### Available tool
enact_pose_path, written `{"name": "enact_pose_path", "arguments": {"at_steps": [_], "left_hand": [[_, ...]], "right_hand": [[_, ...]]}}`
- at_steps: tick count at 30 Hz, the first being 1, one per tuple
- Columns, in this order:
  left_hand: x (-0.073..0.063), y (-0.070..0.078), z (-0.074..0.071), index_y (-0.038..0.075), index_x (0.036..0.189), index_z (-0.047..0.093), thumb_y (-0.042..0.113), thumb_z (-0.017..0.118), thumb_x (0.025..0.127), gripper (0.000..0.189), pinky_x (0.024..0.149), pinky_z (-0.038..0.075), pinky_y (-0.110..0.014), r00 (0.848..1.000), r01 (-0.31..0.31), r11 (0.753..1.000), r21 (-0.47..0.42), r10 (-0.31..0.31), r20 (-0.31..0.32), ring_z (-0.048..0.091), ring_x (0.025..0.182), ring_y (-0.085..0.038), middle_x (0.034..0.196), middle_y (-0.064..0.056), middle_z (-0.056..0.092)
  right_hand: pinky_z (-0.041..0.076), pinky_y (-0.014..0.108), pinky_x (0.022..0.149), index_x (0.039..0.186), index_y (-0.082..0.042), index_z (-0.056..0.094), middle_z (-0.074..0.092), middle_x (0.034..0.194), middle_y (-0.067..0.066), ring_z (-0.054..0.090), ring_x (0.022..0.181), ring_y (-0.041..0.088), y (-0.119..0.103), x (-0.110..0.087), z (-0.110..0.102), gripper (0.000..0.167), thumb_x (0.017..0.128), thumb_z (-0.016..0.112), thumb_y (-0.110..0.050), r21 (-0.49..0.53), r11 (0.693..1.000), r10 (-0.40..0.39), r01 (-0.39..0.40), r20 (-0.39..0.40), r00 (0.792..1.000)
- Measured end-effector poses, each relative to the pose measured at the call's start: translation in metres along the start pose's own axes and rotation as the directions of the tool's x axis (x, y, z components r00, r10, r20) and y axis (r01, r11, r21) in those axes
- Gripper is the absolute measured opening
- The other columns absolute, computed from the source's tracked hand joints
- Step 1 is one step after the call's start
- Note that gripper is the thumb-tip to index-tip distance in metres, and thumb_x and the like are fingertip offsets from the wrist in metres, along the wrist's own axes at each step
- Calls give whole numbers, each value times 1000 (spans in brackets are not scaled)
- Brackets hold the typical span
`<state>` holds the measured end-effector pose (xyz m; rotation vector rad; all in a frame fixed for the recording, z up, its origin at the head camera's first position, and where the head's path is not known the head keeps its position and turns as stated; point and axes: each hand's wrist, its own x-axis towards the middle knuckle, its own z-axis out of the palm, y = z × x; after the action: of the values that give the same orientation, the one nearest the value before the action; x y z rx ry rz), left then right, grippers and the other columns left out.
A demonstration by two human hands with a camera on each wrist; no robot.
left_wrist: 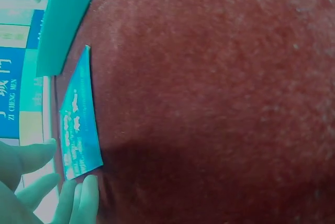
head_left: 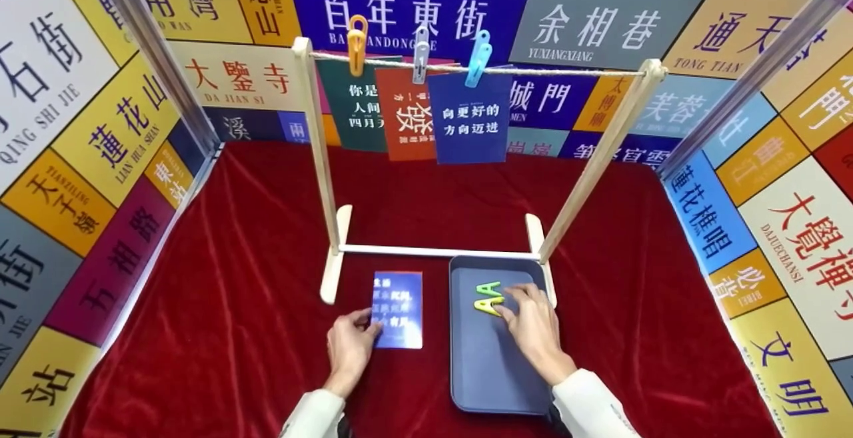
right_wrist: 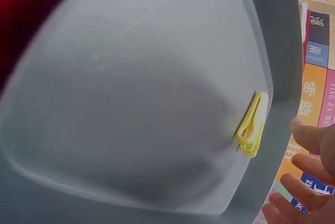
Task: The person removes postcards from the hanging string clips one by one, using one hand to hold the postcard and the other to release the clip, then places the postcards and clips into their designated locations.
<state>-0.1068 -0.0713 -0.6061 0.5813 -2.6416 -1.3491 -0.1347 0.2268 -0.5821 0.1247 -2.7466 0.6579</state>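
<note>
Card lies on the red cloth in front of the wooden stand, and from the head view I see my left hand at its left edge. My right hand is over the grey tray, thumb and finger apart beside the yellow clip and green clip; whether the thumb touches the yellow one, I cannot tell. Above, a green card, a red card and a blue card already hang from the rope, so I take the step in hand to be fetching a clip for this fourth card. From the left wrist, my fingers are straight and spread at the card's edge, not clamped on it. From the right wrist, my fingers stand apart with nothing between them, and both clips lie overlapped on the tray floor. The next move, I judge, calls for pinching one clip alone, without dragging its neighbour along.
</note>
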Motion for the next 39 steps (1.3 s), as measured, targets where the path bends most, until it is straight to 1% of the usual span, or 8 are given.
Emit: {"name": "enact_pose_path", "arguments": {"at_steps": [2,5,10,15,23,29,35,39], "left_hand": [[0,3,-1,6,109,78,10,86,76,34,81,58,-45,999,-28,999,-19,27,-21,70,91,-28,101,-14,76],[-1,9,-3,3,113,75,9,87,74,42,86,58,-46,997,-65,997,-51,63,-40,67,96,-31,108,-19,72],[-2,22,-9,1,123,70,11,89,73,54,90,58,-45,997,-81,993,-87,81,-11,67,101,-32,111,-19,68],[-4,31,-16,3,125,69,11,89,73,56,89,59,-44,995,-98,990,-99,99,8,68,102,-31,111,-16,68],[-7,41,-20,1,127,67,9,89,72,59,91,60,-47,992,-112,980,-165,120,38,68,107,-35,117,-19,68],[-10,52,-25,3,129,65,11,89,73,61,91,60,-46,986,-137,974,-182,152,71,68,110,-37,122,-18,67],[-13,62,-28,6,128,66,15,86,77,55,92,59,-45,982,-136,962,-235,163,99,68,110,-34,122,-14,69],[-14,68,-31,8,128,66,14,85,79,53,93,59,-43,980,-127,950,-287,165,113,67,112,-32,122,-13,69]], "right_hand": [[53,51,89,107,-4,77,70,111,14,63,104,36,-1,-1,-2,38,74,89,-17,-7,999,-39,39,-28,999],[49,50,88,107,-4,77,70,111,15,62,106,36,-3,-3,-5,41,71,90,-18,-11,996,-84,83,-55,995],[46,46,82,109,-5,77,71,111,13,61,107,34,-6,-4,-12,44,69,91,-17,1,993,-116,117,-86,990],[45,42,80,111,-7,76,71,113,11,60,108,32,-10,-5,-19,47,69,92,-18,4,989,-145,146,-104,984],[44,39,76,114,-7,75,72,113,9,59,107,28,-15,-3,-29,51,68,92,-20,-3,970,-239,242,-170,956],[42,38,74,115,-6,74,71,114,10,58,107,28,-21,4,-39,53,66,93,-16,6,957,-283,291,-216,934],[43,37,81,118,-5,73,71,116,11,58,110,30,-28,9,-50,55,67,93,-16,29,947,-307,321,-228,924],[43,40,88,120,-4,72,70,118,12,57,114,33,-33,14,-58,57,68,93,-14,40,934,-336,356,-246,909]]}}
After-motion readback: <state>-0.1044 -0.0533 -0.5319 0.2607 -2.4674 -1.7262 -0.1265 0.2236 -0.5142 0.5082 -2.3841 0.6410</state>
